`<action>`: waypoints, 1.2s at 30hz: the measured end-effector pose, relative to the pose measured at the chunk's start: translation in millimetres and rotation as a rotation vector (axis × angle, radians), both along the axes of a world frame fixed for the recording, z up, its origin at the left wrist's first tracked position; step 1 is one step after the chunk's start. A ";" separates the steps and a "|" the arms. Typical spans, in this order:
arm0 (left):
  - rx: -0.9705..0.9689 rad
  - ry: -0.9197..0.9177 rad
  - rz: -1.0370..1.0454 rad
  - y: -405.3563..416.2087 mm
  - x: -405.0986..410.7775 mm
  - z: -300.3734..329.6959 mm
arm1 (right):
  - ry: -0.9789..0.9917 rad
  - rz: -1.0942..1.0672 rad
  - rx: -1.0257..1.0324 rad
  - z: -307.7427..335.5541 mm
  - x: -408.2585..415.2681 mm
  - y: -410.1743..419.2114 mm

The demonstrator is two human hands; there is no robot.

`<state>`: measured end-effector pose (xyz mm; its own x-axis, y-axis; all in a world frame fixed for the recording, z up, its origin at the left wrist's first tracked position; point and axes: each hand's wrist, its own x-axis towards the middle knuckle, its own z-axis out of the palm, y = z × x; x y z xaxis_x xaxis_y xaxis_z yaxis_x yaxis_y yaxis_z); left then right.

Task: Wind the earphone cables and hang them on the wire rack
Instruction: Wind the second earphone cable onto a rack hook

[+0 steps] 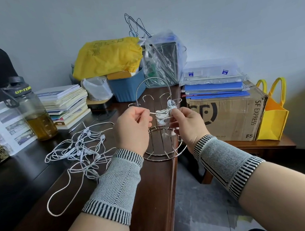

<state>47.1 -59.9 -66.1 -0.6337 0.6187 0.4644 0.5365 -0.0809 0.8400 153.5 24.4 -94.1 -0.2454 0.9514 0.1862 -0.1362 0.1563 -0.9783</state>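
A chrome wire rack [158, 153] with hooked arms and a looped handle stands at the desk's right edge. In front of it I hold a wound white earphone bundle [162, 115]. My left hand [132, 128] pinches the cable end on the bundle's left. My right hand [188, 124] pinches the bundle on its right side. Another coiled white earphone [171, 103] hangs on a right-hand rack hook. A tangle of loose white earphone cables [80, 151] lies on the dark desk to the left.
A bottle with amber liquid [33, 112], a stack of books [66, 105], a blue bin [128, 87] and a yellow bag [107, 57] crowd the desk's back. Right of the desk, a cardboard box [227, 118] and a yellow tote [272, 114] sit on a low stand.
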 end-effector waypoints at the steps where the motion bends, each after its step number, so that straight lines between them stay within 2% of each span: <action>1: 0.009 0.003 -0.002 -0.2 0.5 0.1 | -0.058 -0.026 0.056 0.4 -1.2 -0.4; 3: 0.003 0.044 0.021 -0.1 0.1 -1.1 | -0.147 -0.090 0.135 0.9 -4.2 -0.6; 6: -0.018 0.116 0.068 -0.7 0.3 -2.2 | -0.187 -0.141 0.193 3.2 -7.8 -1.1; 9: -0.004 0.142 0.029 -3.3 2.9 1.1 | -0.211 -0.144 0.214 3.6 -8.5 -1.3; 12: -0.201 0.204 -0.052 -5.5 -1.9 7.9 | -0.227 -0.140 0.222 3.0 -8.0 -1.1; 14: -0.372 0.245 -0.193 -9.1 -6.2 11.7 | -0.228 -0.139 0.218 2.6 -8.0 -1.2; 15: -0.398 0.242 -0.272 -11.0 -7.8 12.7 | -0.230 -0.141 0.222 2.3 -7.3 -1.2; 17: -0.337 0.185 -0.396 -13.9 -8.4 15.2 | -0.239 -0.150 0.239 2.5 -5.6 -3.2; 20: -0.119 0.068 -0.485 -15.1 -2.7 20.1 | -0.254 -0.157 0.270 1.3 -5.0 -2.7; 23: 0.058 -0.055 -0.386 -11.5 2.8 20.0 | -0.217 -0.155 0.254 0.5 -7.2 -1.8; 25: 0.082 -0.090 -0.222 -8.2 3.7 17.1 | -0.207 -0.165 0.240 1.7 -6.9 -1.2; 26: 0.048 -0.040 -0.123 -6.6 3.4 15.7 | -0.212 -0.170 0.229 2.1 -6.7 -0.5; 29: -0.100 0.271 0.105 -5.0 1.7 9.1 | -0.225 -0.166 0.169 3.1 -7.6 3.2; 32: -0.131 0.483 0.190 -6.2 2.6 6.6 | -0.216 -0.168 0.117 3.3 -8.4 6.2; 34: -0.223 0.546 0.203 -7.1 3.0 6.4 | -0.205 -0.172 0.091 3.0 -7.5 8.0; 36: -0.311 0.531 0.185 -7.6 1.9 6.4 | -0.196 -0.176 0.085 2.3 -6.6 10.1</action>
<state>49.1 -67.5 -59.7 -0.4760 0.6773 0.5610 0.8675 0.2571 0.4258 146.9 34.5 -91.8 -0.1170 0.9655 0.2328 0.0912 0.2439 -0.9655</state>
